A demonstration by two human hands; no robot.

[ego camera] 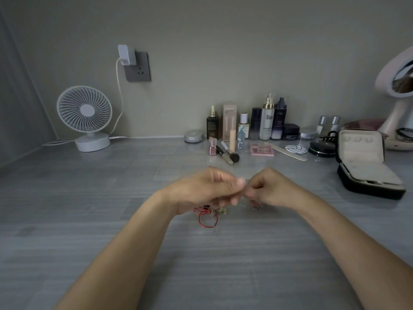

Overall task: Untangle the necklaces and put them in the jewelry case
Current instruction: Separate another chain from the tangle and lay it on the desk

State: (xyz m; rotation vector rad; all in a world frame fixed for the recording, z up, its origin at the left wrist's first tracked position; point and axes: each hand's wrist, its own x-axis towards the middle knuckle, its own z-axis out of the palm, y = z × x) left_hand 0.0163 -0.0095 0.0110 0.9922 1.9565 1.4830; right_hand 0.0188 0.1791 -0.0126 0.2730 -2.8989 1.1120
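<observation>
Both hands meet above the middle of the surface (89,220), fingers curled. The left hand (201,189) and right hand (271,187) pinch tip to tip on the tangled necklaces (206,220) — red cord and silver chain trail beneath them, blurred. The jewelry case (366,168) stands open, well off to the right.

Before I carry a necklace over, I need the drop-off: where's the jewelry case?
Head view, far right: the jewelry case lies open just right of the black compact.
</observation>
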